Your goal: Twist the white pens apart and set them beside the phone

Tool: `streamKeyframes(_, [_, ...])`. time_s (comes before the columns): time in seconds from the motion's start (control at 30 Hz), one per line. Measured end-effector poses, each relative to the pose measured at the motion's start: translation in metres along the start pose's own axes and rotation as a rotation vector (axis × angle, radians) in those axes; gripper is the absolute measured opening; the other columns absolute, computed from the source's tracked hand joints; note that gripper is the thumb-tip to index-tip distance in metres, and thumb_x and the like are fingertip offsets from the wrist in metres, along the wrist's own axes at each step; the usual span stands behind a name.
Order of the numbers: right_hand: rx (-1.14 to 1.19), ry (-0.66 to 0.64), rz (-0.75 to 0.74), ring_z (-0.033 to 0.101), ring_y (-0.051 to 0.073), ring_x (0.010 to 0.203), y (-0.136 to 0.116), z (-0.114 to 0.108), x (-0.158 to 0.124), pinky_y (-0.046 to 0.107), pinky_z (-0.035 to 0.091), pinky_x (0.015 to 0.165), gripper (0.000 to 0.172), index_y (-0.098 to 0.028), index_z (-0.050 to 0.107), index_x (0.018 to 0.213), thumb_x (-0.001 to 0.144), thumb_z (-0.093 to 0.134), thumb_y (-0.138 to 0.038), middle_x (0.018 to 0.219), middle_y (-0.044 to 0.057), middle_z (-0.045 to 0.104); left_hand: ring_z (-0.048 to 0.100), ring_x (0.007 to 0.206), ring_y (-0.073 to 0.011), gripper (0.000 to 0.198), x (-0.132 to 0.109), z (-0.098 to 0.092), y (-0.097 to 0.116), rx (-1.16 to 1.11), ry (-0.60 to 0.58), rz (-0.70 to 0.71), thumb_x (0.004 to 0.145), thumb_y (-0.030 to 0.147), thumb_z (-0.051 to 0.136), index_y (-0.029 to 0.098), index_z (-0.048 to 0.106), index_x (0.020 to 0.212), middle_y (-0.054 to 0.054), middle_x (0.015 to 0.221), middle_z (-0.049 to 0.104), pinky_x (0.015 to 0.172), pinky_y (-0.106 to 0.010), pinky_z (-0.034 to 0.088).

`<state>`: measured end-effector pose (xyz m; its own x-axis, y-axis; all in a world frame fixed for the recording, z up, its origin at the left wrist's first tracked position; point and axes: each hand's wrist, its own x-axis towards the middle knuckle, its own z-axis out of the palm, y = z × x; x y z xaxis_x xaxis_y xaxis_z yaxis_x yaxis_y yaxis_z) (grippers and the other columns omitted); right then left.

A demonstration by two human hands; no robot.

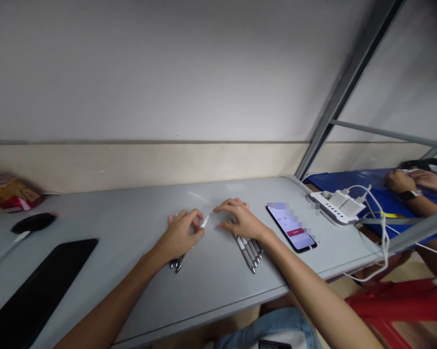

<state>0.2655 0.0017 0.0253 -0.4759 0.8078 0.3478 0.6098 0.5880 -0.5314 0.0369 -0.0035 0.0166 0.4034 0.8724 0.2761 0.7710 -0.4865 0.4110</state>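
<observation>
My left hand [182, 233] pinches a white-and-grey pen [204, 221] between thumb and fingers, its white end pointing up and to the right. Below that hand, the grey ends of a few pens [173, 264] stick out on the desk; the rest of them is hidden under the palm. My right hand [240, 218] has its thumb and index finger apart, close to the white end of the held pen. Partly beneath my right wrist lies a bunch of several pens [248, 254], side by side with their grey grips and metal tips toward me.
On the grey desk [138, 291], a lit phone [293, 228] lies right of the pens, beside a white power strip [332, 208] with cables. At left are a black slab [40, 291], a black oval object [33, 223] and a jar [12, 191]. Another person's hands [403, 182] rest over a blue table.
</observation>
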Motion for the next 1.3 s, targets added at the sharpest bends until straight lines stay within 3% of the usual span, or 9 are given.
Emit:
streamKeyframes(0.13, [0.095,-0.035,-0.131,0.05,0.022,0.112,-0.007,0.0,0.001,0.037,0.035,0.095,0.04,-0.027,0.059,0.123,0.084,0.065,-0.034,0.119,0.006,0.062,0.058,0.081,-0.0154,0.007,-0.001,-0.004,0.013,-0.327,-0.054,0.045,0.084,0.028,0.051,0.022,0.053,0.087,0.0,0.083,0.062,0.076,-0.029,0.042])
streamKeyframes(0.23, [0.189,-0.047,-0.067,0.059,0.017,0.087,-0.005,0.0,0.003,0.029,0.041,0.079,0.023,-0.021,0.067,0.103,0.089,0.058,-0.036,0.094,0.004,0.069,0.058,0.082,-0.0143,0.01,-0.002,-0.006,0.018,-0.41,-0.084,0.054,0.088,0.032,0.049,0.022,0.052,0.088,0.0,0.085,0.061,0.074,-0.027,0.043])
streamKeyframes(0.33, [0.23,0.048,0.106,0.05,0.012,0.061,0.002,-0.003,0.005,0.024,0.037,0.059,0.028,-0.017,0.069,0.088,0.088,0.056,-0.041,0.068,0.0,0.061,0.058,0.09,-0.0166,0.014,-0.002,-0.003,0.015,-0.265,-0.039,0.053,0.087,0.031,0.054,0.023,0.054,0.098,-0.001,0.094,0.063,0.084,-0.034,0.04])
streamKeyframes(0.43, [0.306,0.142,0.23,0.043,0.01,0.055,0.008,-0.005,0.005,0.023,0.031,0.053,0.03,-0.015,0.067,0.083,0.085,0.059,-0.044,0.06,-0.003,0.051,0.056,0.093,-0.0195,0.018,-0.001,0.001,0.009,-0.035,0.031,0.085,0.091,0.033,0.049,0.024,0.057,0.104,-0.002,0.097,0.064,0.09,-0.041,0.033])
streamKeyframes(0.7, [0.687,-0.172,0.328,0.031,0.007,0.042,0.009,-0.005,0.004,0.023,0.022,0.043,0.049,-0.014,0.062,0.072,0.087,0.047,-0.058,0.05,-0.005,0.042,0.054,0.091,-0.0198,0.019,0.001,-0.002,0.004,0.152,0.147,0.182,0.097,0.027,0.038,0.021,0.056,0.102,-0.003,0.095,0.066,0.083,-0.037,0.029])
streamKeyframes(0.83, [0.875,-0.213,0.408,0.032,0.007,0.042,0.007,-0.005,0.005,0.023,0.02,0.043,0.047,-0.013,0.061,0.069,0.086,0.049,-0.055,0.048,-0.004,0.041,0.054,0.087,-0.0204,0.021,0.001,-0.006,0.006,0.277,0.18,0.228,0.098,0.025,0.035,0.02,0.056,0.099,-0.004,0.089,0.065,0.078,-0.036,0.029])
streamKeyframes(0.97, [1.011,-0.2,0.437,0.03,0.007,0.044,0.003,-0.003,0.005,0.023,0.018,0.044,0.04,-0.013,0.059,0.069,0.084,0.055,-0.05,0.051,-0.004,0.04,0.053,0.077,-0.0211,0.023,0.002,-0.008,0.009,0.406,0.183,0.247,0.095,0.017,0.035,0.019,0.054,0.081,-0.005,0.077,0.062,0.07,-0.035,0.028])
streamKeyframes(1.07, [0.946,-0.149,0.348,0.03,0.008,0.048,-0.001,0.0,0.004,0.023,0.021,0.047,0.038,-0.015,0.055,0.068,0.085,0.054,-0.049,0.054,-0.004,0.039,0.054,0.074,-0.0207,0.023,0.002,-0.009,0.008,0.371,0.165,0.229,0.09,0.009,0.036,0.019,0.05,0.075,-0.005,0.074,0.062,0.07,-0.034,0.029])
streamKeyframes(1.3, [0.412,0.029,0.073,0.034,0.01,0.058,-0.008,0.002,0.003,0.023,0.027,0.055,0.038,-0.017,0.054,0.073,0.091,0.045,-0.048,0.062,-0.003,0.039,0.053,0.067,-0.0191,0.024,0.002,-0.009,-0.003,0.227,0.089,0.175,0.086,0.005,0.033,0.02,0.047,0.074,-0.003,0.072,0.061,0.07,-0.032,0.035])
